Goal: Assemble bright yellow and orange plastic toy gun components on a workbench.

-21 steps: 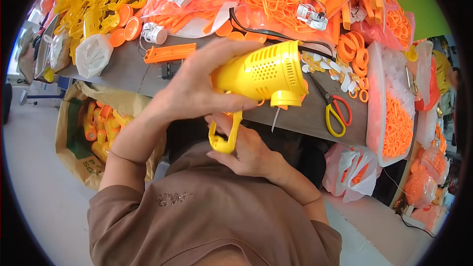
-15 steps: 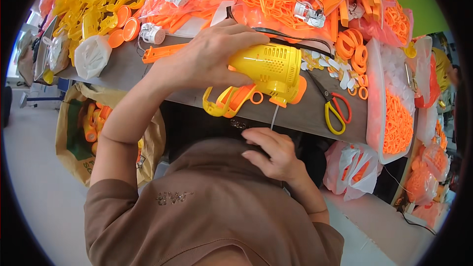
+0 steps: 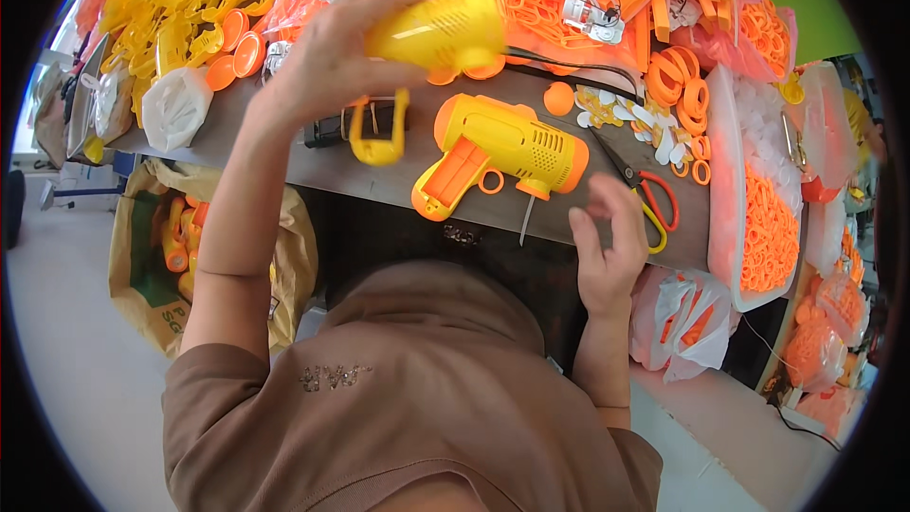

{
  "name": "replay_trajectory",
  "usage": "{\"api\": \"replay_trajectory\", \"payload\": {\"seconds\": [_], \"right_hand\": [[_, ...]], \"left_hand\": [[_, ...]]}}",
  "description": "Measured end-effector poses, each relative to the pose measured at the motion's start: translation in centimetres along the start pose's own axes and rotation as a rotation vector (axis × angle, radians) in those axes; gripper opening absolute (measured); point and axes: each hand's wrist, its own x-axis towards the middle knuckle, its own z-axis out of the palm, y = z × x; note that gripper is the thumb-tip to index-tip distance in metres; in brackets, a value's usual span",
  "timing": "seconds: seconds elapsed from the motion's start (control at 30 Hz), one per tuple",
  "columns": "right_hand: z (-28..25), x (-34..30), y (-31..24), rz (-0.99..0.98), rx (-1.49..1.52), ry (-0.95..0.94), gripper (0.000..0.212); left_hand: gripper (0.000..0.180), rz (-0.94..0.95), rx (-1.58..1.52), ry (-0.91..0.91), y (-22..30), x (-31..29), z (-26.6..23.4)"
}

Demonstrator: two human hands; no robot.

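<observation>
My left hand [image 3: 327,57] is closed round a yellow toy-gun casing half [image 3: 450,27], held up above the table. The thin yellow handle frame hangs below the hand, and the casing is smeared by motion. On the table lies a yellow and orange toy gun [image 3: 512,140] with its orange grip toward me. A thin white tube [image 3: 527,218] sticks out of it past the table edge. My right hand [image 3: 611,246] is by the table's front edge, thumb and fingers apart with nothing seen between them. Next to it are scissors [image 3: 654,201] with red and yellow handles.
Orange parts [image 3: 531,14] and yellow parts [image 3: 190,0] are heaped along the back. Orange rings [image 3: 695,104] and small stickers [image 3: 645,128] lie at the right, beside a clear bin [image 3: 722,199]. A paper bag [image 3: 142,284] stands at the left, a white plastic bag [image 3: 678,322] below right.
My left hand has lifted the yellow casing half up and to the left, off the toy gun, uncovering its orange grip. My right hand has moved right toward the scissors.
</observation>
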Motion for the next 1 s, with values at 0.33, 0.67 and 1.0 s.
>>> {"api": "replay_trajectory", "payload": {"seconds": [0.33, 0.67, 1.0], "right_hand": [[1.5, 3.6, 1.5, 0.084, -0.051, -0.216, 0.056], [-0.8, 6.8, 2.2, 0.107, -0.021, -0.249, 0.047], [7.9, 19.6, 1.7, -0.113, -0.540, -0.154, 0.018]], "left_hand": [[0.057, 0.119, 0.462, -0.002, -3.2, 0.0, -1.5], [0.056, 0.098, 0.412, 0.252, -6.3, 1.4, -6.3], [0.064, -0.119, 0.322, 0.172, -9.8, 3.0, -5.3]]}}
